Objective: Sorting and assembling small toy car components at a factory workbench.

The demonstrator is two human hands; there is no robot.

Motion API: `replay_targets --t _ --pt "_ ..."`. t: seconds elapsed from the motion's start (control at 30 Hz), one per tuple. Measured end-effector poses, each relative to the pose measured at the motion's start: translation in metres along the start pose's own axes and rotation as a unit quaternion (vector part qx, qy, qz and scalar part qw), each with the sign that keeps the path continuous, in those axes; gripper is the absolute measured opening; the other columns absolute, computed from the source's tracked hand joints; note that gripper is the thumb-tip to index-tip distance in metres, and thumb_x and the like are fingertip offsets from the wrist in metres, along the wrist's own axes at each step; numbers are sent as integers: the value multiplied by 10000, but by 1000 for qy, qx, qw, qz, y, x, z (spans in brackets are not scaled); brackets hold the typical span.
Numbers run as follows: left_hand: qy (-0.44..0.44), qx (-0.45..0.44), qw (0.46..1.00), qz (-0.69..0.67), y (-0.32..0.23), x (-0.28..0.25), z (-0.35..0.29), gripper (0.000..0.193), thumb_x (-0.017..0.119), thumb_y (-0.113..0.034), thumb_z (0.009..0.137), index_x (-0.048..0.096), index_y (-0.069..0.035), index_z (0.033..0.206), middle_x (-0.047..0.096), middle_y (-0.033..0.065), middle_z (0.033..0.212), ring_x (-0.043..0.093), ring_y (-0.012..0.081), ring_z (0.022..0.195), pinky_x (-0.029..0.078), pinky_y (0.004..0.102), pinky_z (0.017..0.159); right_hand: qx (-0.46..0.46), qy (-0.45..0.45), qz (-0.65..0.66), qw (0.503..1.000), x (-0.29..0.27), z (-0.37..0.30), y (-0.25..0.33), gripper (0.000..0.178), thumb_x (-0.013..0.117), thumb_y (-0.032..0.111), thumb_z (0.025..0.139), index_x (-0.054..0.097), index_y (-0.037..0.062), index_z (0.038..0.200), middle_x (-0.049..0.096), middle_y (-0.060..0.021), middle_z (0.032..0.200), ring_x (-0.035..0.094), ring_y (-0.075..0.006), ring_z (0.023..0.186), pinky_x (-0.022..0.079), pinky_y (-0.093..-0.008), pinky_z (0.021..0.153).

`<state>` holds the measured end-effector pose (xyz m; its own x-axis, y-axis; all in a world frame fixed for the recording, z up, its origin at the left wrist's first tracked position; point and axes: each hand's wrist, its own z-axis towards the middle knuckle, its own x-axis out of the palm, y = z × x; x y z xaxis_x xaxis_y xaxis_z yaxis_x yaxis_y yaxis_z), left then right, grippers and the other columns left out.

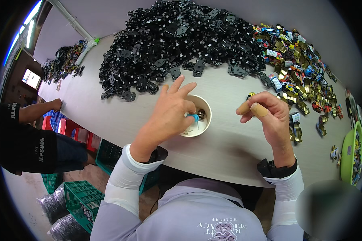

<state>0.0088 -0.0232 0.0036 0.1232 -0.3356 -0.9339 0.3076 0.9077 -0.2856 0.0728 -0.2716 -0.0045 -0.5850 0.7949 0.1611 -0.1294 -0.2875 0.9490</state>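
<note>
My left hand point(171, 110) is over a round white bowl point(207, 122), thumb and index finger pinched on a small blue piece point(195, 117) and the other fingers spread. A few small dark round parts point(201, 114) lie in the bowl. To the bowl's right, my right hand point(271, 116) is raised above the table with thumb and index finger bent together. Tan tape or covers wrap those two fingertips. Whether they pinch anything is hidden. A small yellow piece point(250, 95) shows just behind the index finger; I cannot tell if it touches the hand.
A large heap of black toy car chassis point(177, 44) covers the table's far side. Colourful toy car bodies point(301, 80) are piled at the right, by a green basin point(346, 156). Another person point(32, 136) stands at the left, near green crates point(82, 197) and a smaller heap point(64, 60).
</note>
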Motion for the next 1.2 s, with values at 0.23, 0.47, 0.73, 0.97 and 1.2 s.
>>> replay_targets --t 0.23,0.47,0.73,0.97,1.2 --pt "-163 -68 963 -204 2 -13 -3 93 684 -20 718 615 -2 777 599 160 1132 563 256 1079 452 366 897 -9 10 -7 1000 0 -1 0 113 522 27 887 584 -38 957 655 -152 860 639 -160 728 542 -266 654" --pt "-151 -152 807 -550 -5 -4 -1 147 611 28 780 606 42 926 628 86 931 585 86 700 507 217 642 2 43 6 999 7 -5 3 102 535 11 874 595 -35 942 654 -142 886 628 -154 741 535 -272 683" --pt "-90 -192 718 -663 -11 -10 -6 225 573 51 796 605 49 1020 625 91 908 634 126 734 538 222 694 -65 102 -78 990 15 -7 1 82 560 -9 844 601 -11 915 638 -135 1003 586 -131 775 490 -255 693" --pt "-109 -100 919 -366 -7 -2 -8 175 630 -18 757 627 5 931 644 101 840 641 184 687 510 291 625 -92 118 -177 973 18 -7 4 116 555 -63 797 601 -17 892 650 -114 976 562 -108 735 466 -238 663" --pt "20 -22 999 -18 -18 3 6 111 639 -82 701 660 -44 803 635 106 742 618 294 689 467 382 583 -83 85 -141 983 18 -8 -1 158 547 -68 792 628 -21 919 659 -93 887 606 -127 700 475 -245 640"
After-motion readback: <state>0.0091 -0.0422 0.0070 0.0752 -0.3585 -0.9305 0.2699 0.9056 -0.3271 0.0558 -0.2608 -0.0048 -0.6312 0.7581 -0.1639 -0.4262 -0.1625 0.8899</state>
